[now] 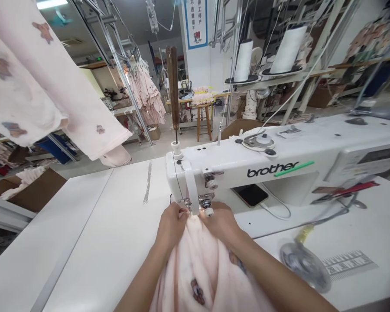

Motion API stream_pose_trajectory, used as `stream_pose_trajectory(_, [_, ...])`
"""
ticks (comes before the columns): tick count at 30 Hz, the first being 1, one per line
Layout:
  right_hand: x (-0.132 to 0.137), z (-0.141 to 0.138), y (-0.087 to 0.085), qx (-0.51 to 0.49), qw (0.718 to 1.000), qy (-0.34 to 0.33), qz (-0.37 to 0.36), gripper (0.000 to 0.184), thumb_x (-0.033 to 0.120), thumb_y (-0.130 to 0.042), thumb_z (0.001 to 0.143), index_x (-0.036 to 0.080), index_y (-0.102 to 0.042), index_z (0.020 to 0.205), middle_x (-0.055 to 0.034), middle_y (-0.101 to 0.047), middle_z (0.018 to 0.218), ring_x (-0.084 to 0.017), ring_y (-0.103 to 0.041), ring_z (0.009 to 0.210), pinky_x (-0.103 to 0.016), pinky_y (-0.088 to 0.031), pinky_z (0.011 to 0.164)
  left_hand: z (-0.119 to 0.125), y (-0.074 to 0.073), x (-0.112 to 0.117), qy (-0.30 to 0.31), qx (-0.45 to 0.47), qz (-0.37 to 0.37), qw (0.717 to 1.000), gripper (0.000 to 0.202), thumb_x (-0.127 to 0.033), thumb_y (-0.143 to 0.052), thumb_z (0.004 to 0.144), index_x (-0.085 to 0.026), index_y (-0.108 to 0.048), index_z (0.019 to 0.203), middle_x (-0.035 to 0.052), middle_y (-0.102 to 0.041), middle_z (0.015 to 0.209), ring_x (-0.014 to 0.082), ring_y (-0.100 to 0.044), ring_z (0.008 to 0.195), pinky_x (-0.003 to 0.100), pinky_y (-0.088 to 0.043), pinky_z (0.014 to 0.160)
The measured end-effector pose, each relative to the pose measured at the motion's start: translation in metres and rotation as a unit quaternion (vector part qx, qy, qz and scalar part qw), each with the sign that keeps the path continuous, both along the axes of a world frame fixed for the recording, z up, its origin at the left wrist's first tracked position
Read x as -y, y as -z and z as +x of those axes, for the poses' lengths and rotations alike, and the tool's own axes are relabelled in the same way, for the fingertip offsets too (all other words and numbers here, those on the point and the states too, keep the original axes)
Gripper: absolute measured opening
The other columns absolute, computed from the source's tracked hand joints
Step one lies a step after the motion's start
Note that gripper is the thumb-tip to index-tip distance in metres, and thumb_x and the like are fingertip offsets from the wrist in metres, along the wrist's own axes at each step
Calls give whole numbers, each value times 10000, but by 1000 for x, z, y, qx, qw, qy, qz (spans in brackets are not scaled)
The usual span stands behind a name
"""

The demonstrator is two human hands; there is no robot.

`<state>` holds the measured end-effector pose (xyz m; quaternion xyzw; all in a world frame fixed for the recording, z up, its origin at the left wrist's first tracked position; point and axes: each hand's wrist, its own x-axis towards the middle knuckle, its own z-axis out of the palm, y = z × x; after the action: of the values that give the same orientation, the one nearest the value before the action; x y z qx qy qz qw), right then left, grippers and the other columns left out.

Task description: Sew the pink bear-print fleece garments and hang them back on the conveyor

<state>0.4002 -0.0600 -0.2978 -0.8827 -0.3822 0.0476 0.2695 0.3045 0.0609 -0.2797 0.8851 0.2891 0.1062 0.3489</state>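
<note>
A pale pink fleece garment (pixel 195 264) with a brown bear print bunches up below the needle area of a white Brother sewing machine (pixel 247 160). My left hand (pixel 172 223) pinches the fabric's top edge just left of the presser foot (pixel 195 203). On the other side, my right hand (pixel 221 223) grips the same edge close to the foot. The fabric's edge is gathered between both hands, and my fingers hide part of it. The needle itself is hard to make out behind the metal foot parts.
The white sewing table (pixel 84 225) spreads left and right of the machine. A phone (pixel 250 195) lies under the machine's arm, and a red-handled tool (pixel 344 188) lies to the right. Printed pink fabric (pixel 42 73) hangs at upper left. Thread cones (pixel 243 60) stand behind the machine.
</note>
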Motion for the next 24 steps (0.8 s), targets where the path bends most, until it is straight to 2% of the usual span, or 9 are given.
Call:
stream_pose_trajectory(6, [-1,-1,-1,-2,1000,6,-6,168,191,-453,802,168,-601,726,-30,-614,667,-152,-512,611,-245,-252,530,1,5,0,-6,4,18,1000,149,-190,-460,794,-153,-604,796,68,-660,881,198,-601,836,293,-419,724])
stream_pose_trajectory(19, [-7,-1,5,26,999,27,-25,184,225,-442,853,164,-612,817,-43,-655,765,-176,-578,695,-244,-307,562,6,11,2,-27,17,64,997,141,-143,-466,773,-171,-597,817,55,-648,894,195,-598,851,282,-426,733])
stream_pose_trajectory(24, [-8,-3,10,43,998,33,-28,201,234,-442,865,152,-617,810,-55,-652,726,-171,-569,630,-249,-307,542,7,11,4,-34,7,75,997,127,-153,-453,786,-158,-579,801,73,-643,883,209,-602,860,294,-434,729])
